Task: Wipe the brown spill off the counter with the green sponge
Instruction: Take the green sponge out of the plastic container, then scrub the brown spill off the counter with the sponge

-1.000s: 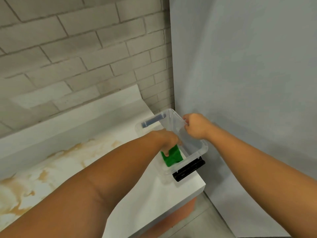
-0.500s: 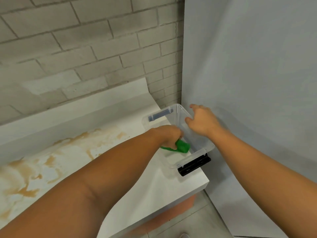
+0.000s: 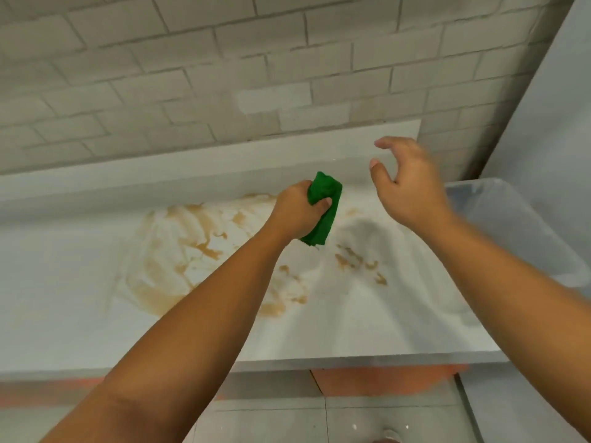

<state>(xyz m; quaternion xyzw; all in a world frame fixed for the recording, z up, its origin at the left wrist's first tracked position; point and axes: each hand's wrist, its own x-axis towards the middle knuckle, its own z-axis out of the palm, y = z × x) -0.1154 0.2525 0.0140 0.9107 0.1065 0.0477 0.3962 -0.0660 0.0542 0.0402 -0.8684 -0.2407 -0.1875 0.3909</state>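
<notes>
My left hand (image 3: 299,212) grips the green sponge (image 3: 323,208), squeezed and held upright above the white counter (image 3: 64,282). The brown spill (image 3: 179,251) spreads in smears over the counter's middle, to the left of and below the sponge, with smaller brown patches (image 3: 355,260) to its lower right. My right hand (image 3: 406,187) hovers to the right of the sponge with its fingers spread and holds nothing.
A clear plastic bin (image 3: 499,212) stands at the counter's right end against a grey wall (image 3: 550,123). A pale brick wall (image 3: 224,59) runs behind the counter's raised back ledge. The counter's front edge (image 3: 351,359) lies below my arms, with floor beneath.
My left hand lifted the sponge out of the bin and carried it left over the spill. My right hand let go of the bin's rim and opened. The view swung left.
</notes>
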